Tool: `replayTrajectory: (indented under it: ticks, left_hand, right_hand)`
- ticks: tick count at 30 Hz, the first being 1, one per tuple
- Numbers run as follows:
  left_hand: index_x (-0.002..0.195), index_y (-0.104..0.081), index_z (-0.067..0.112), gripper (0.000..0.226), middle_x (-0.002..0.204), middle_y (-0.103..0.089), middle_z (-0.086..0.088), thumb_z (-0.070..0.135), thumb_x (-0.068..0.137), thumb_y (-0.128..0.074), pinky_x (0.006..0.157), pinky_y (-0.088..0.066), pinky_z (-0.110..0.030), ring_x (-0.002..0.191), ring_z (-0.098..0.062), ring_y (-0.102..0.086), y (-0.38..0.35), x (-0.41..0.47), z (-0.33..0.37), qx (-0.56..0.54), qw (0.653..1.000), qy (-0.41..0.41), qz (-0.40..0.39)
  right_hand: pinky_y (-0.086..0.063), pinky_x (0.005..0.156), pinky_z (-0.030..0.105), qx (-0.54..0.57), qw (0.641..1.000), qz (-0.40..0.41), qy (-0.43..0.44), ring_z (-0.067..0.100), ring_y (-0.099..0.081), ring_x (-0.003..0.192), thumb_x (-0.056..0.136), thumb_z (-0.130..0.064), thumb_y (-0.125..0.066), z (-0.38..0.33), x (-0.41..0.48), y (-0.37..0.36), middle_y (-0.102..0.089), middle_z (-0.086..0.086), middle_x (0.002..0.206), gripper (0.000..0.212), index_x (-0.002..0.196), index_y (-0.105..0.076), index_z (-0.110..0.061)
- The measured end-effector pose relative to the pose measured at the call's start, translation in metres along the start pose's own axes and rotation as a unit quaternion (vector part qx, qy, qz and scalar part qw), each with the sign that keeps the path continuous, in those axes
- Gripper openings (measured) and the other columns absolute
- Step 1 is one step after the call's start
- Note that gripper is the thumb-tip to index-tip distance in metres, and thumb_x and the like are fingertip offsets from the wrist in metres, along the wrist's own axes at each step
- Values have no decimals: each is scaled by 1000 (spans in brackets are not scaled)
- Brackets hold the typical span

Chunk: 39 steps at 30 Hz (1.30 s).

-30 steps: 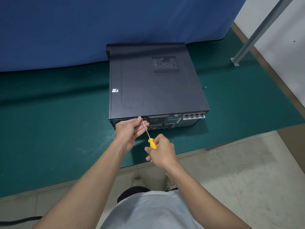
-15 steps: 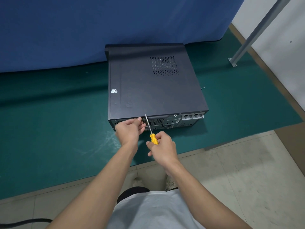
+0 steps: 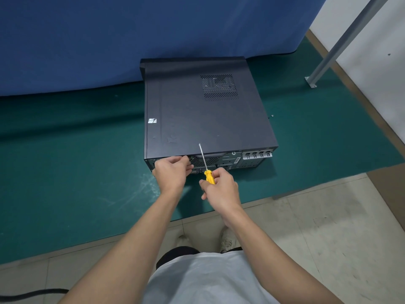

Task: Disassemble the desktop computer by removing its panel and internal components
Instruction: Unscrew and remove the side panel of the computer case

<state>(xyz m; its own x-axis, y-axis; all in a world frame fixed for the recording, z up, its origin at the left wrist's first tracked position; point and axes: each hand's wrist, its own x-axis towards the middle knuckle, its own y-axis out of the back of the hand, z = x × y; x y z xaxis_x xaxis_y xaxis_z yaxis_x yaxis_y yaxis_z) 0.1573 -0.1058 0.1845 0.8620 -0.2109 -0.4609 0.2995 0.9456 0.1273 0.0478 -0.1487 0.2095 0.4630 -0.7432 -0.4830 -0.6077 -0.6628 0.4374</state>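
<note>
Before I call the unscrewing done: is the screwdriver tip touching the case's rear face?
Apart. Head view: the right hand holds the screwdriver tilted up, tip showing against the top panel, above the rear face.

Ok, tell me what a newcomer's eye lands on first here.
The black desktop computer lies flat and closed on the green mat. At its near rear face, the right hand grips a yellow-handled screwdriver, shaft pointing up, beside the left hand, whose fingers curl against it.
</note>
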Motion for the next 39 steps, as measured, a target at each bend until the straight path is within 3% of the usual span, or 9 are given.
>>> replayTrajectory:
  ticks: [4,7,13,17,23,33,39]
  left_hand:
    - [76,-67,-7,6,67,-71,-15,-5,80,-63,61,-59,-28,67,-24,-73,-2,-2,6,-111,989,96,-4]
    - [73,-64,-8,7,69,-71,-18,-7,80,-61,62,-60,-29,67,-27,-73,-3,-3,9,-176,975,132,-18]
    - [74,-68,-2,11,72,-71,-16,4,83,-71,62,-59,-27,66,-23,-73,-3,-2,4,-87,994,68,-23]
    - [71,-67,4,16,70,-71,-15,11,85,-73,61,-60,-27,64,-22,-72,-1,1,1,-37,999,23,-18]
    - [75,-69,6,13,70,-71,-13,8,88,-68,59,-58,-23,66,-22,-73,6,2,-3,-43,997,-3,-57]
    - [83,-66,0,16,73,-72,-13,3,96,-55,61,-57,-23,71,-23,-73,1,-4,-6,-156,982,61,-86]
    - [92,-63,-8,8,77,-72,-18,-2,93,-57,64,-59,-26,74,-26,-73,6,-3,-3,-229,962,113,-98]
  right_hand:
    - [-34,39,8,7,1000,7,11,-3,-56,48,87,-18,-61,-7,3,2,-67,11,79,8,88,-53,-18]
    - [-36,47,17,4,1000,14,19,16,-62,74,85,-18,-61,-13,6,2,-66,9,77,8,85,-53,-20]
    - [-38,48,21,7,999,26,29,20,-62,71,84,-17,-61,-22,10,4,-67,9,76,7,84,-54,-17]
    - [-34,38,9,13,999,30,25,13,-58,57,84,-15,-60,-20,10,5,-67,10,76,6,85,-55,-16]
    - [-33,36,9,17,999,29,24,6,-53,46,84,-15,-61,-19,12,4,-67,11,75,7,86,-55,-16]
    - [-36,39,11,26,999,30,32,0,-51,41,84,-16,-62,-20,14,4,-66,7,71,7,83,-55,-18]
    - [-51,60,31,37,999,25,25,11,-59,56,83,-16,-61,-22,14,2,-67,9,76,7,85,-55,-18]
